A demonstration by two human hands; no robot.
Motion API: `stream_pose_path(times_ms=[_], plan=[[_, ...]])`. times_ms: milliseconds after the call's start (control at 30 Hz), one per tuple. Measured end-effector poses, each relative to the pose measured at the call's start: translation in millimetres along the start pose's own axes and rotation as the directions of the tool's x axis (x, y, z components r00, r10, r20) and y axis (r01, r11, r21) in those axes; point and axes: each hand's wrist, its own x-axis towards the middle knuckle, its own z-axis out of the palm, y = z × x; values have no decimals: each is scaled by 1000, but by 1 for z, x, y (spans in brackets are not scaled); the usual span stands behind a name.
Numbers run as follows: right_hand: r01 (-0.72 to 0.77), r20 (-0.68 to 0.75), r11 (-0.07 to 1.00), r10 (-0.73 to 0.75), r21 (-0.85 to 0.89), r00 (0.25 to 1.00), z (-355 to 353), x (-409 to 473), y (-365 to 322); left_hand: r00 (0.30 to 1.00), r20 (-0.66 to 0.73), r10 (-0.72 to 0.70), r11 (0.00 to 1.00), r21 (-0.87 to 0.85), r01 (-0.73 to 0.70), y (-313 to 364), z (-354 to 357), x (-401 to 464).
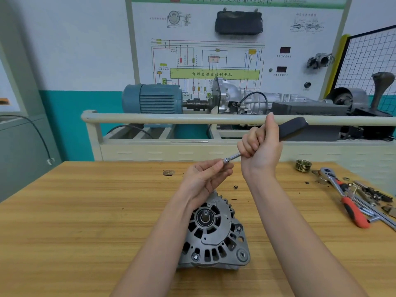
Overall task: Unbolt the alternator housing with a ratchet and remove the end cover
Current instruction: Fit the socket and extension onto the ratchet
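Observation:
A grey alternator lies on the wooden bench with its slotted end cover and bare shaft facing up. Bolt heads show at its rim. Above it my right hand grips a black-handled driver tool, whose metal shank points down-left. My left hand pinches the tip of that shank between thumb and fingers, just above the alternator's far edge. What sits on the tip is hidden by my fingers.
A red-handled ratchet lies at the bench's right among wrenches and loose small parts. A brass pulley stands behind it. A small bolt and a hole mark the benchtop. A railed training rig stands beyond.

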Motion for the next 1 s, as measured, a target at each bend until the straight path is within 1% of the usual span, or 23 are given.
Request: stream_pose_path(times_ms=[100, 167, 200, 233, 300, 367, 533, 600, 700, 767, 833, 867, 933, 1000], plan=[[-10, 19, 998, 11, -61, 1000, -2, 2, -1, 998, 29, 47, 995, 87, -49, -4, 2, -1], [-20, 25, 997, 22, -81, 999, -4, 4, -2, 993, 78, 85, 971, 217, -100, -8, 5, -2], [-28, 25, 995, 31, -92, 999, -5, 4, -2, 990, 98, 98, 942, 311, -124, -10, 6, -3], [-37, 25, 994, 40, -107, 999, -6, 5, -3, 988, 113, 108, 897, 416, -146, -12, 7, -5], [-57, 28, 989, 61, -135, 998, -8, 6, -2, 982, 134, 131, 771, 610, -186, -13, 9, -7], [-77, 33, 985, 83, -153, 996, -10, 5, 0, 980, 149, 132, 653, 731, -199, -14, 12, -9], [-74, 86, 977, 92, -199, 992, -14, 1, 5, 986, 147, 81, 412, 896, -167, -17, 15, -9], [-76, 126, 968, 109, -239, 986, -15, 1, 3, 982, 169, 82, 358, 915, -187, -17, 15, -10], [-103, 188, 952, 162, -289, 969, -17, 4, 1, 975, 207, 84, 312, 923, -223, -16, 15, -13], [-163, 179, 934, 228, -320, 957, -17, 8, 1, 972, 221, 82, 309, 921, -236, -15, 15, -14], [-227, 147, 904, 296, -363, 944, -15, 12, 5, 971, 228, 76, 331, 912, -241, -15, 15, -14], [-235, 135, 888, 309, -394, 941, -14, 12, 7, 971, 229, 73, 349, 906, -239, -15, 15, -14], [-194, 143, 871, 285, -451, 948, -12, 10, 13, 973, 220, 68, 391, 891, -229, -16, 14, -13], [-162, 176, 868, 271, -470, 946, -11, 8, 16, 977, 204, 64, 428, 879, -212, -17, 12, -13]])
